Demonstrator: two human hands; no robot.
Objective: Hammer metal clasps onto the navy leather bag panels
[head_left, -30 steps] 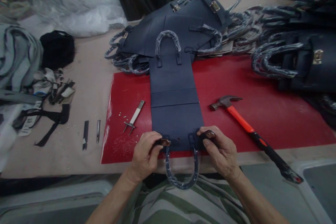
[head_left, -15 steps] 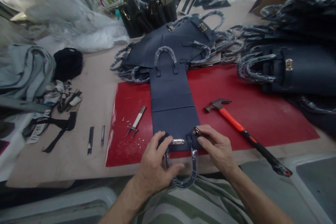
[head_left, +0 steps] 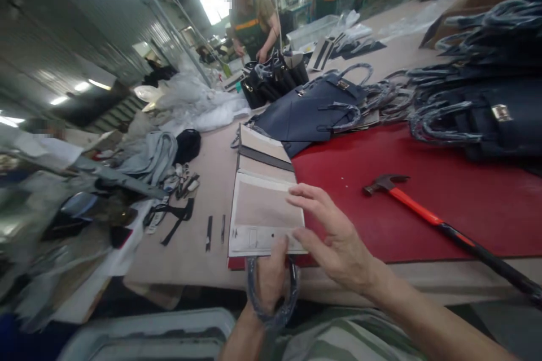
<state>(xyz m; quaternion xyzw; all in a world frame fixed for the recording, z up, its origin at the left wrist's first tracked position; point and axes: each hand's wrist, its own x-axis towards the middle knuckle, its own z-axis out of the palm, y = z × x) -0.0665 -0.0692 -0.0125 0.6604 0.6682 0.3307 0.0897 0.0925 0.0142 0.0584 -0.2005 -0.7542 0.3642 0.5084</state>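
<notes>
Clamping the panel (head_left: 260, 206) at its edge, the left hand (head_left: 271, 279) shows through the handle (head_left: 251, 282); the right hand (head_left: 334, 242), fingers parted, is alongside.

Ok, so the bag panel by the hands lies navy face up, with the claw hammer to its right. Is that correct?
Not quite: the head view shows the bag panel with its pale face up, not a navy one. The claw hammer is to its right, as you say.
</notes>
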